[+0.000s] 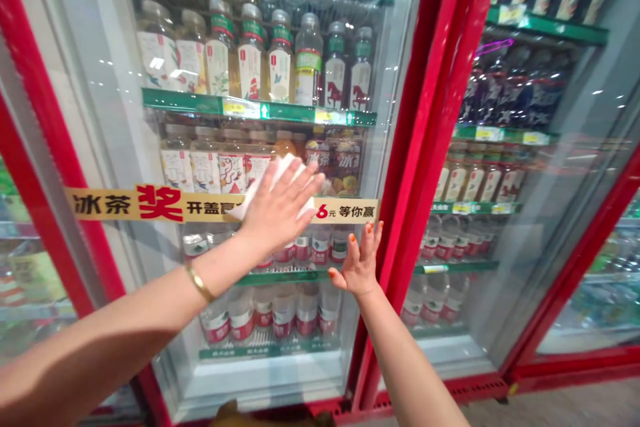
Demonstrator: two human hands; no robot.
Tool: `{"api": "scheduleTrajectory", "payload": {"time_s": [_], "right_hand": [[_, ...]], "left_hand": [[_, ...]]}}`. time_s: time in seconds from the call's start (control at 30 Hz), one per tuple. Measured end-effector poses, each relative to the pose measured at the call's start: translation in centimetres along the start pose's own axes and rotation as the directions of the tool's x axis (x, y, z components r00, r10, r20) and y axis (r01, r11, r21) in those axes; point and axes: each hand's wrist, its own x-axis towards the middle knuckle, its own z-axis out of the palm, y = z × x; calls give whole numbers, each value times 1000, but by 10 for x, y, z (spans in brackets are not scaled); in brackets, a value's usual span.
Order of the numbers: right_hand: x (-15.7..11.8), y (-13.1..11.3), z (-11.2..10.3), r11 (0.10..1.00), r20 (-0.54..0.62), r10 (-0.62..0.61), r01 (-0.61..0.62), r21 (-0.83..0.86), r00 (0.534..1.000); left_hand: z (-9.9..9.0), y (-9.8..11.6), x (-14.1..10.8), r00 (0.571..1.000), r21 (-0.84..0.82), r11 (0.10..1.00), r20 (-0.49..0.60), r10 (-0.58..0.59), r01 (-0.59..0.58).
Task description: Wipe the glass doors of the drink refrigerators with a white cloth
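My left hand, a gold bangle on its wrist, lies spread over a white cloth or tissue and presses it against the glass door of a drinks cooler. Beneath the cloth runs a yellow printed strip, partly covered by the hand. My right hand, with orange nails, rests with its fingers apart near the door's right edge, just under the strip's end. Nothing shows in it.
Behind the glass, bottles stand on shelves with green edges. A red door frame rises to the right, with another stocked cooler beyond it. Grey floor shows at the lower right.
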Motion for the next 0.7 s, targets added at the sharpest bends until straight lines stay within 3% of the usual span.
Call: {"api": "scheduleTrajectory", "payload": {"time_s": [0.07,0.13,0.2,0.23,0.3,0.4,0.47,0.5,0.57,0.63,0.7], "right_hand": [[6,-2,-2,1000,-32,-1,1,5,999],[11,-4,-5,1000,-45,-13,14,3,999],[13,-4,-6,1000,-40,-21,21,-12,999],[12,-4,-6,999,-30,-27,26,-20,999],[10,-3,-6,998,10,-51,51,-35,999],[10,-3,-7,991,112,-102,110,-76,988],[14,-5,-9,987,174,-93,114,-117,980],[16,-6,-9,986,195,-78,105,-132,978],[21,-8,-9,987,220,-44,77,-144,975],[24,-11,-8,989,224,-31,62,-135,974],[25,-12,-8,990,219,-27,56,-128,975]], "left_hand": [[14,28,10,981,-16,982,36,190,-190],[26,51,-9,911,-40,912,52,410,-408],[25,51,-40,860,-46,860,35,509,-508],[20,41,-54,859,-42,859,22,511,-510],[3,6,-64,893,-15,893,2,449,-449],[-20,-35,-42,992,26,993,-44,115,-114],[-19,-31,-28,991,27,994,-74,-108,110],[-13,-20,-30,984,29,986,-77,-161,164],[3,9,-56,995,47,995,-59,-82,85],[15,27,-106,1000,61,998,-29,-3,4],[13,18,-161,998,90,995,-33,-45,48]]}}
